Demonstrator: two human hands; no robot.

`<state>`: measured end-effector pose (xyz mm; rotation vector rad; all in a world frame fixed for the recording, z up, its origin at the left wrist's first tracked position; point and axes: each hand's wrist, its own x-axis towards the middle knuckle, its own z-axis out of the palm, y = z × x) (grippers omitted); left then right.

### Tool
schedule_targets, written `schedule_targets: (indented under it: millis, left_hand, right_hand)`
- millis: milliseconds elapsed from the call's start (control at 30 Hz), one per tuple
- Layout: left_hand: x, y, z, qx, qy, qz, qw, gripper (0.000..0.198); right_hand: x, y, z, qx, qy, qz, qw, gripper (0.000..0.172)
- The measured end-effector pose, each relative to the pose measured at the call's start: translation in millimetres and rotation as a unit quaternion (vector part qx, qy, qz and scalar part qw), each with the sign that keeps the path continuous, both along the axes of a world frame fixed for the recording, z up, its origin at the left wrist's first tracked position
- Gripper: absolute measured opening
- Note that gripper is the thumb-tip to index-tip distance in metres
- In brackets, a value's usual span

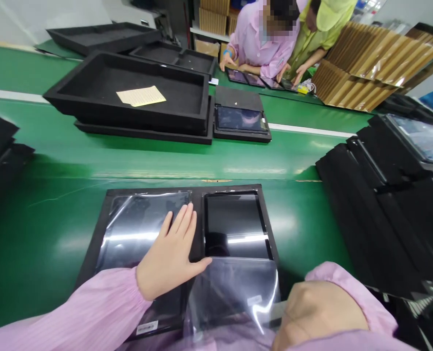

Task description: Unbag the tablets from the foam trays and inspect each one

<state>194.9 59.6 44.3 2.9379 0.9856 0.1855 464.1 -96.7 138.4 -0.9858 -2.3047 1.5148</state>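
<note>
Two flat tablets lie side by side in a black foam tray (197, 219). The left tablet (136, 219) has a shiny surface and a white barcode label (147, 327) near its lower edge. My left hand (174, 253) rests palm down over it, fingers stretched, the thumb reaching across the tray's divider. On the right tablet (234, 226) the upper part of the dark screen is bare. A clear plastic film (234, 287) covers its lower part and curls toward me. My right hand (322, 309) is closed at the film's lower right side; its fingertips are hidden.
Stacked black foam trays (128, 109) stand across the green table (296, 234), with a yellow paper sheet (141, 96) inside. Another tablet (241, 119) lies beside them. More foam trays (380, 219) lean at right. Two co-workers handle tablets at the back near cardboard dividers (369, 63).
</note>
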Motion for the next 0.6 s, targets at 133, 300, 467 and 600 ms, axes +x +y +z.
schedule_targets:
  millis: [133, 300, 467, 600]
  left_hand:
    - [8.6, 12.7, 1.8, -0.054, -0.006, 0.003, 0.999, 0.09]
    - [22.2, 23.6, 9.2, -0.101, -0.007, 0.048, 0.994, 0.078]
    - [18.3, 28.6, 4.3, -0.108, -0.03, 0.044, 0.993, 0.08]
    - [16.4, 29.6, -1.5, -0.088, -0.048, 0.049, 0.994, 0.074]
  right_hand:
    - [-5.5, 49.1, 12.0, -0.073, 0.213, -0.062, 0.972, 0.022]
    - [-8.1, 135.8, -4.9, -0.213, 0.326, -0.326, 0.861, 0.011]
    - [2.7, 190.9, -44.7, -0.283, 0.23, -0.471, 0.803, 0.022]
    - [13.0, 183.2, -54.1, -0.271, 0.257, -0.514, 0.772, 0.026]
